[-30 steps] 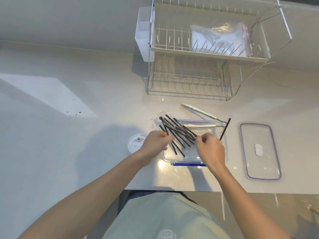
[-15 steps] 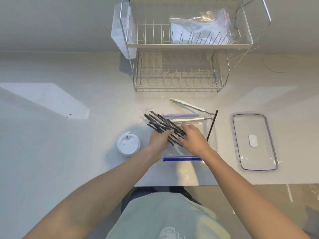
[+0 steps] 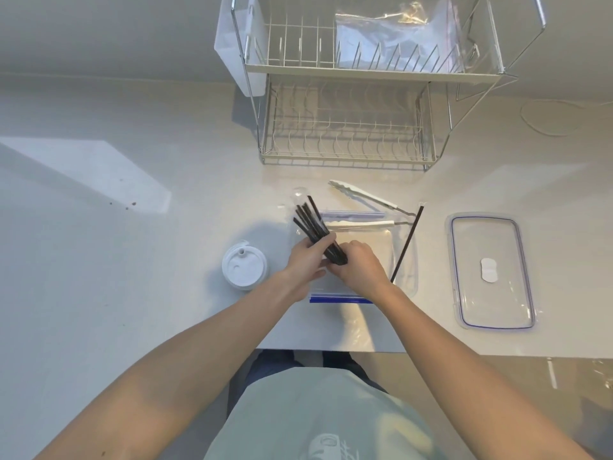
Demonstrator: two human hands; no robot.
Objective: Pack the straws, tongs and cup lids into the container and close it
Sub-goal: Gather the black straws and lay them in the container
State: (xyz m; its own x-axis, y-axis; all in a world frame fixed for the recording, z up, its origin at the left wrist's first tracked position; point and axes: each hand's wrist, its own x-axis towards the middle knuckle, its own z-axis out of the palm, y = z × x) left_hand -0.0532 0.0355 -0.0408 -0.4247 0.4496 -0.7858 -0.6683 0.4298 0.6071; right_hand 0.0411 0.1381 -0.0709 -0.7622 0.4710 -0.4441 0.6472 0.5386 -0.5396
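1. Both the left hand (image 3: 306,258) and the right hand (image 3: 360,265) have fingers clamped on a bundle of black straws (image 3: 316,229) above the clear container (image 3: 403,257).
2. One loose straw (image 3: 407,242) leans on the container's right rim.
3. Tongs (image 3: 361,207), white cup lids (image 3: 244,267) and the container lid (image 3: 491,272) lie nearby.
4. No writing is readable.

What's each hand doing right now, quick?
Left hand: closed around the bundle of thin black plastic straws.
Right hand: closed on the same bundle's near end.

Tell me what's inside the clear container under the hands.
The container looks empty through its clear walls; one stray straw leans across its right rim. The hands and bundled straws cover its left part.
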